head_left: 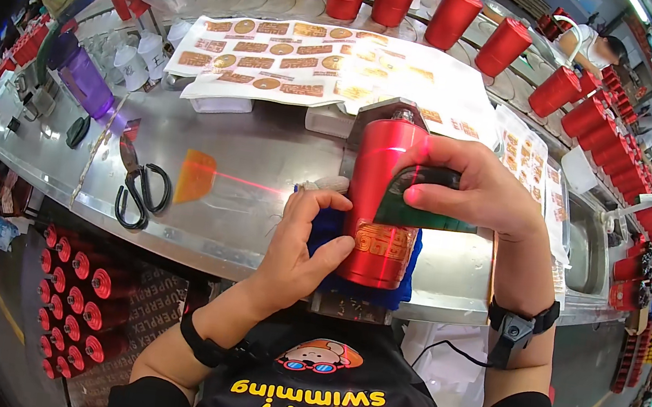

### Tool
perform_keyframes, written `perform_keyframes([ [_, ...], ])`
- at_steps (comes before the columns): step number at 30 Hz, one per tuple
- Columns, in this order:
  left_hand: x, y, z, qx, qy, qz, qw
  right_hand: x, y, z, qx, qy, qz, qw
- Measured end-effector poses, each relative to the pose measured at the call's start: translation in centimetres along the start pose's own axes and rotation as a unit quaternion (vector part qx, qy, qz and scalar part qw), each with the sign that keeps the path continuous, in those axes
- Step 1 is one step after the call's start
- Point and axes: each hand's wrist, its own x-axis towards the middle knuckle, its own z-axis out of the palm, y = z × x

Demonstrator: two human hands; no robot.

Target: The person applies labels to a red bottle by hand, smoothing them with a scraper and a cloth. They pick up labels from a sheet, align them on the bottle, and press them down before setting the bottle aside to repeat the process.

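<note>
A red metal cylinder (382,186) lies on a blue cloth (326,228) at the near edge of the steel bench, with a gold label (377,238) stuck on its lower part. My left hand (306,238) grips the cylinder's left side, thumb against it. My right hand (472,191) presses a dark green rubbing block (417,203) onto the cylinder's right side. A thin red laser line crosses the bench and the cylinder.
Sheets of gold labels (311,66) lie behind the cylinder. Black scissors (140,191) and an orange scraper (194,176) lie to the left. Red cylinders (450,14) stand in a row along the conveyor behind; more lie stacked under the bench (75,294). A purple bottle (85,81) stands far left.
</note>
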Motion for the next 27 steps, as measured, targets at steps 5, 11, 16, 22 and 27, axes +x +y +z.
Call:
perform_keyframes([
  [5, 0.6, 0.2, 0.4, -0.007, 0.029, 0.026, 0.999, -0.2, -0.3, 0.0, -0.019, 0.019, 0.005, 1.000],
  [11, 1.0, 1.4, 0.6, 0.055, 0.021, 0.031, 0.998, -0.8, -0.3, 0.6, -0.040, 0.014, -0.086, 0.995],
  [16, 1.4, 3.1, 0.1, 0.190, 0.006, 0.080, 0.978, -4.6, 1.2, 2.5, -0.066, 0.236, -0.088, 0.966],
  [22, 2.5, 7.0, 1.4, 0.328, -0.021, 0.158, 0.931, -8.6, 4.8, 7.0, 0.106, 0.347, -0.087, 0.928],
  [27, 3.7, 9.1, 3.0, 0.338, -0.059, 0.206, 0.916, -8.7, 6.8, 9.6, -0.065, 0.373, -0.143, 0.914],
])
